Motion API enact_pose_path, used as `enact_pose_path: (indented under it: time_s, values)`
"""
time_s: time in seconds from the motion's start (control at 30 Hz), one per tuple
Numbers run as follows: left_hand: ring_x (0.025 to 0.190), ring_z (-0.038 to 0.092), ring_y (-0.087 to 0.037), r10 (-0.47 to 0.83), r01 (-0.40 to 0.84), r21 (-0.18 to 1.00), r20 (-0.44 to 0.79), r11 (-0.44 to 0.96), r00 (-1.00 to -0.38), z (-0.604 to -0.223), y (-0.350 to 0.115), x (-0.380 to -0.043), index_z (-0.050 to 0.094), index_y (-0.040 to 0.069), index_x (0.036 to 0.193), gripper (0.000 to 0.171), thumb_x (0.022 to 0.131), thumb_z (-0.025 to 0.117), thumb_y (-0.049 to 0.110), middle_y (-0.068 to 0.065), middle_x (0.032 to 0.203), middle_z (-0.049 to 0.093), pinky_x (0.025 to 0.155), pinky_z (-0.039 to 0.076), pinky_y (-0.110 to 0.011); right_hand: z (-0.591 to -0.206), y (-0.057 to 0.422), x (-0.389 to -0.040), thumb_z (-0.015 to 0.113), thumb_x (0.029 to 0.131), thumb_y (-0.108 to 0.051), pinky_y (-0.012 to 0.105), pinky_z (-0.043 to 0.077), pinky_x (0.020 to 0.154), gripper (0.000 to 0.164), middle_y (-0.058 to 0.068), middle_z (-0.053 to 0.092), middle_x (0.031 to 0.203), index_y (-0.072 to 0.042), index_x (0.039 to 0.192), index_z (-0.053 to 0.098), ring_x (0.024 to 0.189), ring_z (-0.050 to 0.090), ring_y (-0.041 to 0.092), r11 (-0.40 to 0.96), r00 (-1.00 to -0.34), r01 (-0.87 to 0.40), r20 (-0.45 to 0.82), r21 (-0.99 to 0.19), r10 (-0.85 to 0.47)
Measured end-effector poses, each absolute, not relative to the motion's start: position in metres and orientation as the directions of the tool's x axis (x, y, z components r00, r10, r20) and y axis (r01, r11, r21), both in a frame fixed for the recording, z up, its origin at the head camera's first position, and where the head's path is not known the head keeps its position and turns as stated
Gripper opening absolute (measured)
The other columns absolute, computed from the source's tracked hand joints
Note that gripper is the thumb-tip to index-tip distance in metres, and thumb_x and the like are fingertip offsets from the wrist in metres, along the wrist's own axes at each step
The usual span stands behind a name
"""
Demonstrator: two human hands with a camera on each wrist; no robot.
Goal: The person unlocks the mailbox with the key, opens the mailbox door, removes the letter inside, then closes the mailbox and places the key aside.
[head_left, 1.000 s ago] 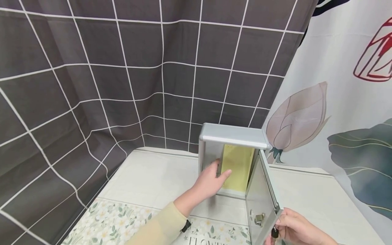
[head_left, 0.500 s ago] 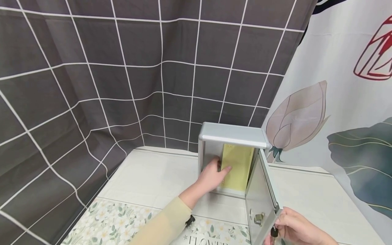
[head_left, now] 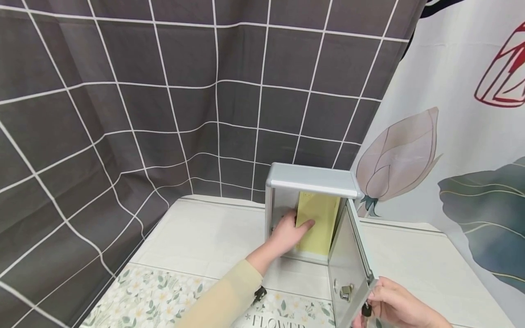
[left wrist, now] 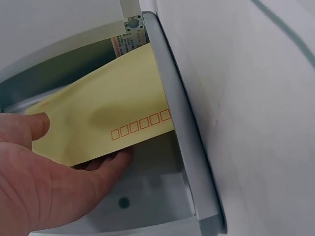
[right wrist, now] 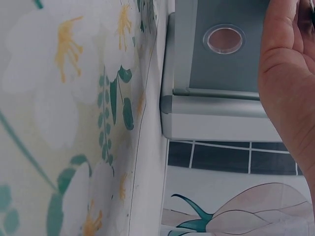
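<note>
Grey box (head_left: 313,179) near the back edge of the worktop (head_left: 221,228), door (head_left: 348,264) already open, gripped by the right hand (head_left: 394,302); left hand (head_left: 288,234) pinches the yellow envelope (head_left: 323,209), still inside

Dark grey, white-gridded fabric curtain (head_left: 242,54), hung in folds at rear and left; white curtain (head_left: 447,127), printed with pale pink bud (head_left: 399,155) and grey-green leaf (head_left: 488,214), hung at right; white, flower-printed tablecloth (head_left: 221,228), spread below.

Head view looks down; nearer wrist views, seemingly tilted, share the cabinet (head_left: 312,178).
</note>
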State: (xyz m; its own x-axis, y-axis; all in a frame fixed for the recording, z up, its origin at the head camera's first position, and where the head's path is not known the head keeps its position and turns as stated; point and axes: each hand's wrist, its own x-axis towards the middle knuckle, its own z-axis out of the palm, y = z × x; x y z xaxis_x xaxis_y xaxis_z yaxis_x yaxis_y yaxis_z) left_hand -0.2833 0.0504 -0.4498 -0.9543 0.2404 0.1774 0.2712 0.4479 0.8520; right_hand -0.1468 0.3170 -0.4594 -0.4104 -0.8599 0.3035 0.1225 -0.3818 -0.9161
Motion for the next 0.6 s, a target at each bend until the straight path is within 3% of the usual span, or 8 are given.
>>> enact_pose_path:
  time_s: [0.17, 0.37, 0.6]
  values:
    - [0.097, 0.065, -0.019, 0.242, 0.252, 0.885, 0.166, 0.391, -0.956, -0.453, 0.054, -0.286, 0.058, 0.003, 0.132, 0.067, 0.094, 0.067, 0.057, -0.009, 0.114, 0.069, 0.086, 0.057, -0.04, -0.459, 0.317, -0.146, 0.006, 0.1, 0.005, 0.055, 0.058, 0.093, 0.055, 0.026, 0.07, 0.119, 0.019, 0.13, 0.051, 0.109, 0.071, 0.027, -0.394, -0.406, 0.134, 0.313, -0.909, -0.859]
    - [0.102, 0.065, -0.019, 0.25, 0.222, 0.923, 0.146, 0.314, -0.957, -0.455, 0.059, -0.289, 0.059, 0.004, 0.133, 0.067, 0.093, 0.069, 0.056, -0.009, 0.119, 0.069, 0.091, 0.056, -0.04, -0.458, 0.315, -0.149, 0.006, 0.098, 0.009, 0.059, 0.059, 0.085, 0.056, 0.033, 0.069, 0.112, 0.021, 0.123, 0.055, 0.105, 0.073, 0.029, -0.395, -0.373, 0.022, 0.359, -0.918, -0.855]
    - [0.093, 0.065, -0.015, 0.274, 0.164, 0.971, 0.112, 0.175, -0.955, -0.464, 0.065, -0.295, 0.058, 0.001, 0.131, 0.059, 0.094, 0.072, 0.045, -0.004, 0.109, 0.069, 0.085, 0.058, -0.036, -0.459, 0.318, -0.147, 0.007, 0.099, 0.007, 0.061, 0.055, 0.093, 0.054, 0.029, 0.07, 0.117, 0.018, 0.13, 0.05, 0.109, 0.071, 0.027, -0.392, -0.396, 0.093, 0.327, -0.915, -0.858]
